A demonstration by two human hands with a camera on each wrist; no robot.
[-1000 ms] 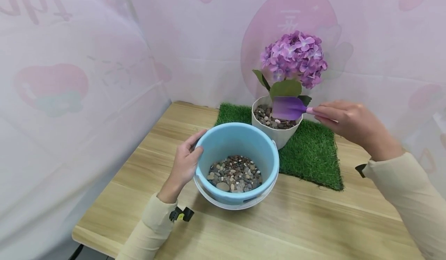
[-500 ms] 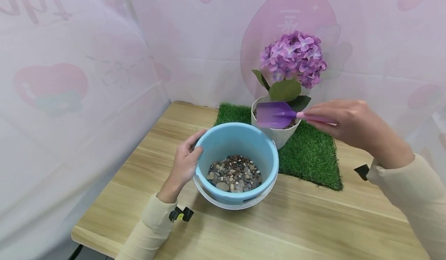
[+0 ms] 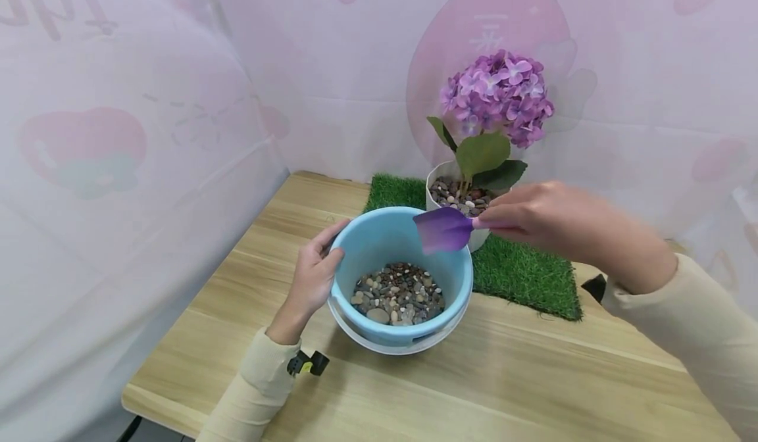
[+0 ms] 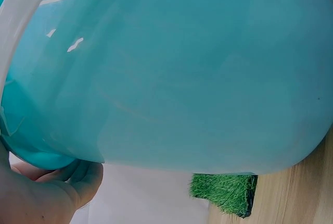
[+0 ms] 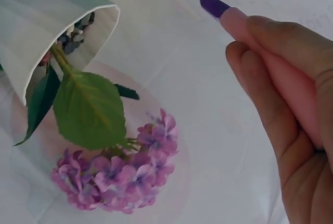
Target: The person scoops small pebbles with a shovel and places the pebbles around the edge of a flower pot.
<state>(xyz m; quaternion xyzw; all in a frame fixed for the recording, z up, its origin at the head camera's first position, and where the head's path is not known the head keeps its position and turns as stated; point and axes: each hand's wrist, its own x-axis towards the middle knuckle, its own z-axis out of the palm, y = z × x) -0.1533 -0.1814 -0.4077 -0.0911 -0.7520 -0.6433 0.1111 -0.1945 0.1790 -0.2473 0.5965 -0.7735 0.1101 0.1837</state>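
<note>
My left hand (image 3: pixel 310 274) grips the rim of a light blue bucket (image 3: pixel 370 238) at its left side, thumb inside and fingers outside. Pebbles (image 3: pixel 397 297) cover the bucket's bottom, and its white handle hangs down around the front. In my right hand (image 3: pixel 551 221) is the pink handle (image 5: pixel 291 81) of a small purple garden trowel (image 3: pixel 444 230). The trowel's blade hovers over the bucket's right rim, and no pebbles show on it. Behind it stands a white flowerpot (image 5: pixel 31 31) with pebbles and a purple hydrangea (image 3: pixel 500 97); my right hand partly hides the pot in the head view.
The pot stands on a green artificial turf mat (image 3: pixel 533 281) on the wooden table (image 3: pixel 266 264). Behind and to the left hangs a pale printed cloth (image 3: pixel 148 166). The table's left edge runs along this cloth.
My right hand has moved the trowel left and toward me, from above the pot to over the bucket's right rim. The left hand and bucket have stayed put.
</note>
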